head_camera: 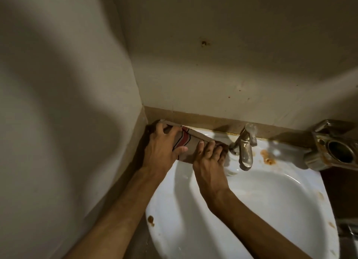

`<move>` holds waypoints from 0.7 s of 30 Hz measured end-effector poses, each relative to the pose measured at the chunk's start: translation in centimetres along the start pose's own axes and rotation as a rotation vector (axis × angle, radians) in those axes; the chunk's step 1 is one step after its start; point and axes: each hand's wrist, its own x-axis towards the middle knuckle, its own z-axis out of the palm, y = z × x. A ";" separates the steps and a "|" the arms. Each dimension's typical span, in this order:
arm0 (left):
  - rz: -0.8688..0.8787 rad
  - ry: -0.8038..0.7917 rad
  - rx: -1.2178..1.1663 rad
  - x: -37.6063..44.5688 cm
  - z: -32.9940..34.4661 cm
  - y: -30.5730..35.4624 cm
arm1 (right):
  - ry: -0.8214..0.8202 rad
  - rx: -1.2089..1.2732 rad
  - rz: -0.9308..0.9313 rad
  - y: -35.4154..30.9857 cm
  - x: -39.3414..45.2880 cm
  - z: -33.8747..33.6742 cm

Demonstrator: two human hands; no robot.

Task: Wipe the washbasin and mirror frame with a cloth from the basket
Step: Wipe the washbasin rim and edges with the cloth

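A white washbasin (pixel 267 204) fills the lower right of the head view, with brown stains on its rim. A beige cloth (pixel 190 140) with red and dark stripes lies on the basin's back left corner, against the wall. My left hand (pixel 161 145) presses on its left end, thumb and fingers gripping it. My right hand (pixel 208 158) lies flat on its right end, close to the tap. Neither mirror nor basket is in view.
A tarnished metal tap (pixel 245 146) stands at the back middle of the basin. A rusty metal holder (pixel 337 150) is fixed at the right. Walls meet in a corner just left of the cloth. A brown strip runs along the wall's base.
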 end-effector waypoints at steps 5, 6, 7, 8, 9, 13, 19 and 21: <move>-0.038 0.030 -0.177 -1.4 -0.2 -1.5 | 0.015 -0.006 0.031 -1.9 -0.3 -1.3; -0.046 0.027 -0.162 -1.5 0.0 -1.6 | 0.027 -0.008 0.023 -1.9 0.0 -1.8; -0.061 0.022 -0.149 -1.8 0.2 -1.8 | 0.034 -0.004 0.007 -1.8 0.2 -2.2; -0.085 0.011 -0.147 -1.9 0.2 -2.0 | 0.022 0.003 -0.021 -1.8 0.5 -2.6; -0.113 -0.003 -0.161 -2.2 0.2 -2.4 | 0.001 0.016 -0.056 -1.8 0.6 -2.8; -0.228 -0.048 -0.344 -6.0 -0.2 -3.7 | -0.015 0.149 -0.187 -3.1 -0.7 -2.8; -0.367 0.003 -0.619 -12.8 2.0 -5.5 | 0.104 0.700 -0.370 -6.4 -4.7 -4.5; -0.394 0.037 -0.701 -15.0 2.5 -5.5 | 0.048 0.722 -0.370 -7.3 -6.8 -4.0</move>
